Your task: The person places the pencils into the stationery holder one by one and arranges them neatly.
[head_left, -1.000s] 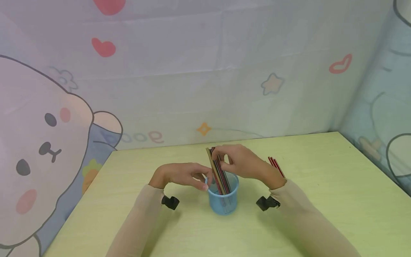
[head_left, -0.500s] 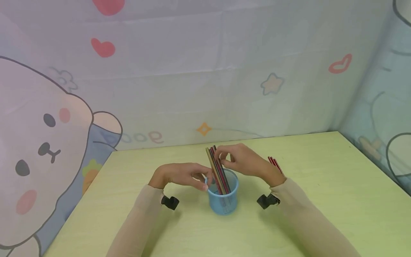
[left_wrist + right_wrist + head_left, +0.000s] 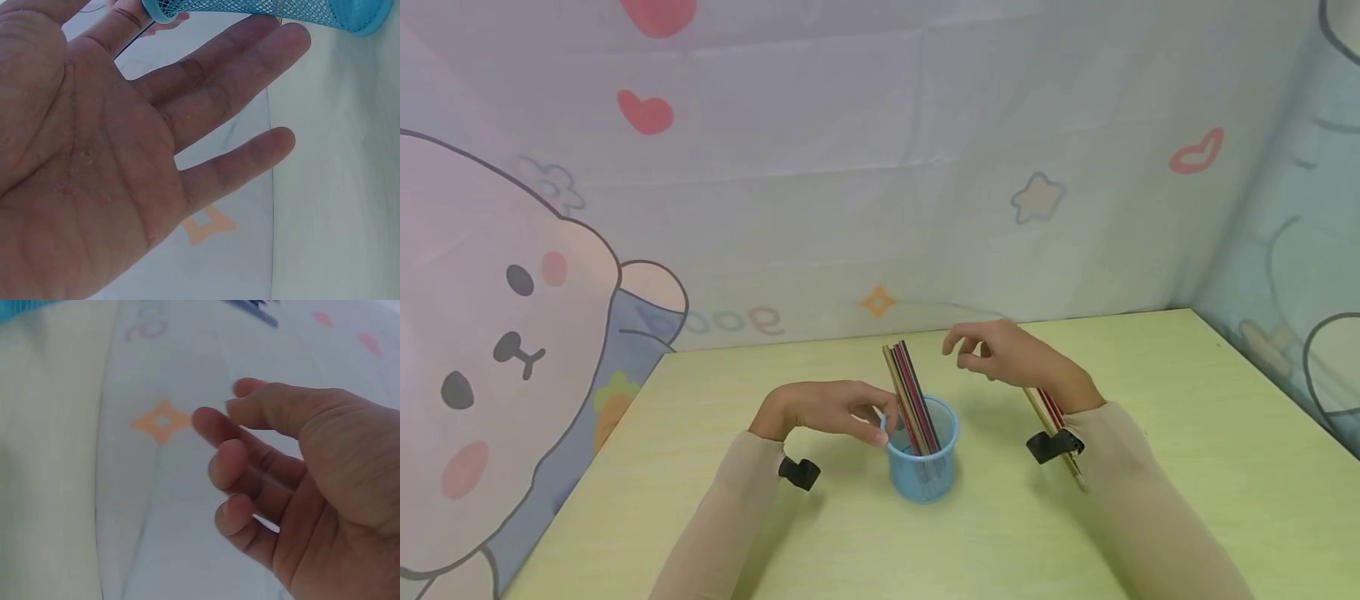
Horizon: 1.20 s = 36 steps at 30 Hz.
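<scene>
A blue mesh pen holder (image 3: 922,481) stands upright on the table. Several pencils (image 3: 913,396) in gold, red and black lean inside it, tilted toward the back left. My left hand (image 3: 823,406) pinches the holder's left rim between thumb and index finger. In the left wrist view, the other fingers of that hand (image 3: 119,144) stretch out below the mesh wall (image 3: 319,14). My right hand (image 3: 1015,354) hovers behind and right of the holder, fingers loosely bent. Seen from the right wrist, this hand (image 3: 319,481) has nothing between its fingers.
To the right, a gold pencil (image 3: 1073,472) and red pencils (image 3: 1050,407) lie on the table (image 3: 1210,467), partly hidden beneath my right wrist and sleeve. A printed cloth (image 3: 880,208) hangs behind the table's back edge.
My right hand has let go of the pencils in the holder and moved up and to the right. The left hand stays at the rim. A gold pencil on the table has come into view.
</scene>
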{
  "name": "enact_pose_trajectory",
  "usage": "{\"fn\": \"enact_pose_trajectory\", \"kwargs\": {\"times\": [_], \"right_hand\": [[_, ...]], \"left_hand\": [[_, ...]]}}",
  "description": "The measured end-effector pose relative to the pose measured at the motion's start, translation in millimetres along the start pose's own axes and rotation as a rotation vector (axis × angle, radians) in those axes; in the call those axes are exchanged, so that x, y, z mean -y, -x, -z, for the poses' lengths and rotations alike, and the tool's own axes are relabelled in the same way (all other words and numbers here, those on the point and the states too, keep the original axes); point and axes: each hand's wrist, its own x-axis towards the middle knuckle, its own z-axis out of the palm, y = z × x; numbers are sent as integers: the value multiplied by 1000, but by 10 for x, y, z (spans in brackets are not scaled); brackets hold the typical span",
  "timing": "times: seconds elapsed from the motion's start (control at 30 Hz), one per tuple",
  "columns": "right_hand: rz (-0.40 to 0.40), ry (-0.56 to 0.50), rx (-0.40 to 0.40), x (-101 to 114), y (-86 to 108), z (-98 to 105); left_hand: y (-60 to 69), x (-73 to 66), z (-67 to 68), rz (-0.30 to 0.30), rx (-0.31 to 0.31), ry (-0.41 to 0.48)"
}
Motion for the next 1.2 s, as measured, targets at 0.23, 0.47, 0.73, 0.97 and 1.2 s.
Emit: {"fn": "enact_pose_trajectory", "kwargs": {"times": [0.23, 0.47, 0.73, 0.97, 1.2], "right_hand": [[-117, 73, 70, -227, 138, 209], [-160, 154, 88, -438, 176, 210], [-239, 168, 138, -605, 199, 146], [-316, 178, 191, -706, 190, 28], [-352, 199, 206, -713, 181, -90]], "left_hand": [[10, -6, -6, 20, -6, -4], [15, 4, -14, 14, -2, 11], [13, 9, -12, 12, -5, 9], [21, 2, -11, 15, -6, 2], [22, 9, -15, 5, -1, -2]]}}
